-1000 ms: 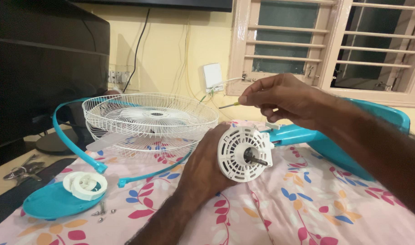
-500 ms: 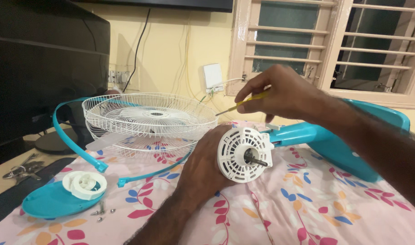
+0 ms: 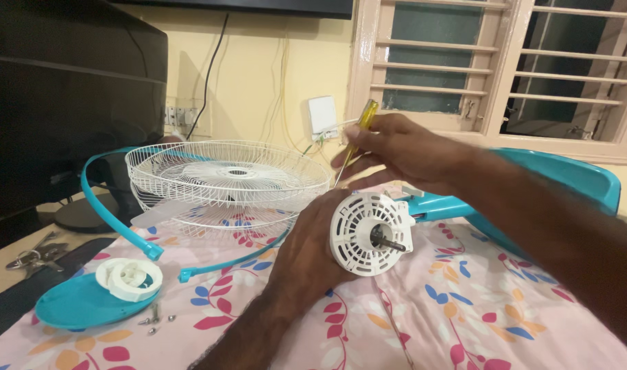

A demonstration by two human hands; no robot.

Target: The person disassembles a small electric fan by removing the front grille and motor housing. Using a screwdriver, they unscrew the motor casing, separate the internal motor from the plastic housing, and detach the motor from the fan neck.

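Note:
My left hand (image 3: pixel 308 248) grips the left side of a white round fan motor housing (image 3: pixel 370 233) with a dark shaft sticking out of its middle. The housing sits on the end of a teal fan body (image 3: pixel 533 199) lying on the flowered cloth. Just above the housing, my right hand (image 3: pixel 402 152) holds a yellow-handled screwdriver (image 3: pixel 354 137), nearly upright, its handle up and its thin shaft pointing down toward the housing's top left edge.
White wire fan guards (image 3: pixel 227 179) with a teal rim ring (image 3: pixel 107 205) lie left of the housing. A teal disc (image 3: pixel 73 308) carries white plastic nuts (image 3: pixel 129 278), with small screws (image 3: pixel 152 321) beside it. Keys (image 3: pixel 32 257) lie at far left. A dark monitor (image 3: pixel 59 96) stands behind.
My right hand has turned the screwdriver from lying nearly level, tip to the left, to standing almost upright with the tip down. My left hand has stayed on the housing.

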